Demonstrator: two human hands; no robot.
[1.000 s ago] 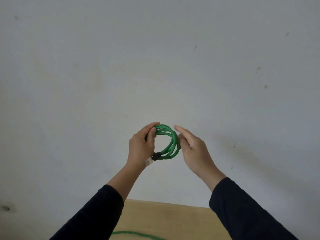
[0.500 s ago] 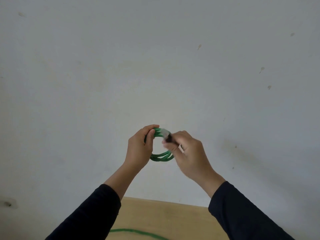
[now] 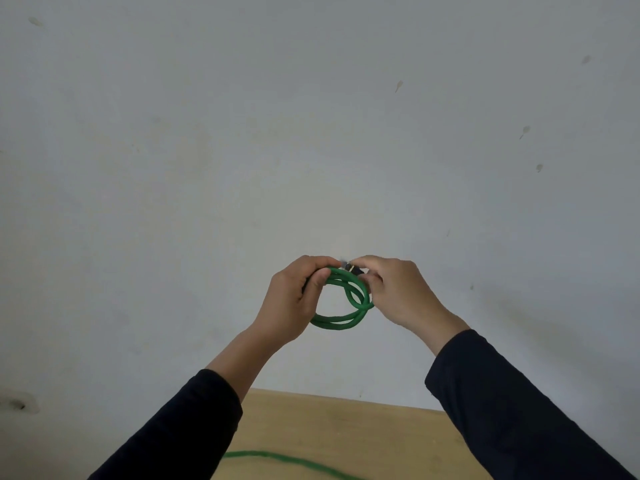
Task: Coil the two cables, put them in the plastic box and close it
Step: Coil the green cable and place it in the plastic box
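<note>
A green cable (image 3: 346,318) is wound into a small coil of several loops, held up in front of a pale wall. My left hand (image 3: 294,299) grips the coil's left side with fingers and thumb curled round the strands. My right hand (image 3: 398,292) pinches the cable's dark plug end (image 3: 355,270) at the top of the coil, next to my left fingertips. A second green cable (image 3: 287,459) lies uncoiled on the wooden table below. The plastic box is out of view.
A light wooden table (image 3: 346,424) shows at the bottom edge, with its far edge against the grey-white wall (image 3: 311,133). My dark sleeves cover both forearms.
My right hand has carried the plug end from the coil's right side up to its top, beside my left fingers. Both hands have shifted slightly right.
</note>
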